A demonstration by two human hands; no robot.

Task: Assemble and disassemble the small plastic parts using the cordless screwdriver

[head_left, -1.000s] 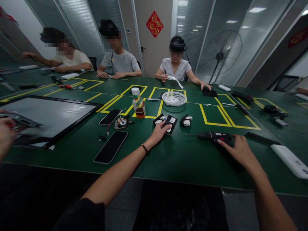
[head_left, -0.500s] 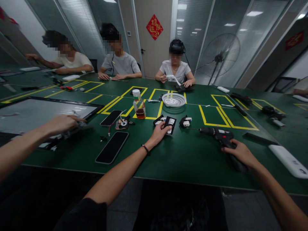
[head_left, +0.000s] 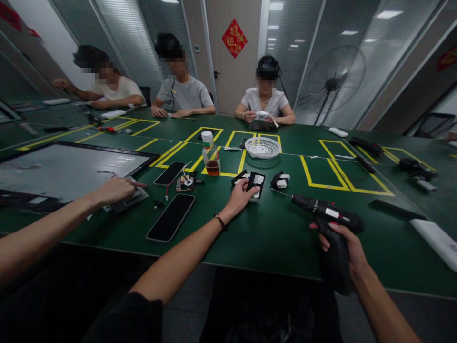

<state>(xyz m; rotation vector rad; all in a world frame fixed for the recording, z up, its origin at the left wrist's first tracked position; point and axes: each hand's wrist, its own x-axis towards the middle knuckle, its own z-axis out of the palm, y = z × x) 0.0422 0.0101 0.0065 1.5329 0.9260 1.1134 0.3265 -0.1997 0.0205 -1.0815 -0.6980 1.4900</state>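
Observation:
My left hand (head_left: 240, 196), a beaded bracelet on its wrist, pinches a small black-and-white plastic part (head_left: 256, 185) above the green table. Just behind it lies another dark part (head_left: 240, 177), partly covered by my fingers. My right hand (head_left: 344, 243) is wrapped round the handle of a black cordless drill (head_left: 328, 214). The drill's long thin bit points left, its tip near a third black-and-white part (head_left: 280, 180) on the table and apart from the piece in my left hand.
Two phones (head_left: 171, 218) and a small part with wires (head_left: 185, 182) lie left of my left hand. Beyond stand a bottle (head_left: 211, 155) and a white basket (head_left: 263, 151). A co-worker's hand (head_left: 117, 189) reaches over a large panel (head_left: 71, 164). A white case (head_left: 435, 240) lies far right.
My right hand has lifted the drill off the table, tilting it and bringing the bit closer to the small parts. My left hand keeps its hold. The co-worker's hand at left has shifted.

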